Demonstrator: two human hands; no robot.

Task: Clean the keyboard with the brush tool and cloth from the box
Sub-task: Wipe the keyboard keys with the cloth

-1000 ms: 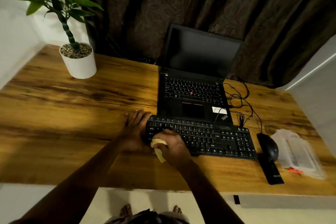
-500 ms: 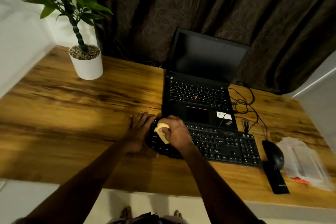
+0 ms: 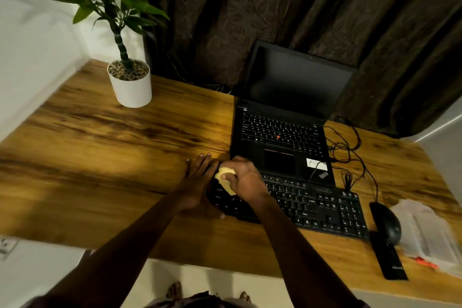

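Observation:
A black full-size keyboard (image 3: 312,207) lies on the wooden desk (image 3: 100,157) in front of an open laptop. My right hand (image 3: 243,179) is closed around a small yellow cloth (image 3: 225,179) and presses it onto the keyboard's upper left corner. My left hand (image 3: 198,182) lies flat with fingers spread against the keyboard's left end, partly on the desk. A clear plastic box (image 3: 425,232) sits at the far right. I see no brush tool.
A black laptop (image 3: 282,137) stands open behind the keyboard, cables (image 3: 350,147) trailing to its right. A black mouse (image 3: 386,222) and a flat black object (image 3: 388,260) lie right of the keyboard. A potted plant (image 3: 131,82) stands at the back left.
My right hand has moved the cloth from the keyboard's lower left up to its upper left corner. The left hand has stayed at the keyboard's left end.

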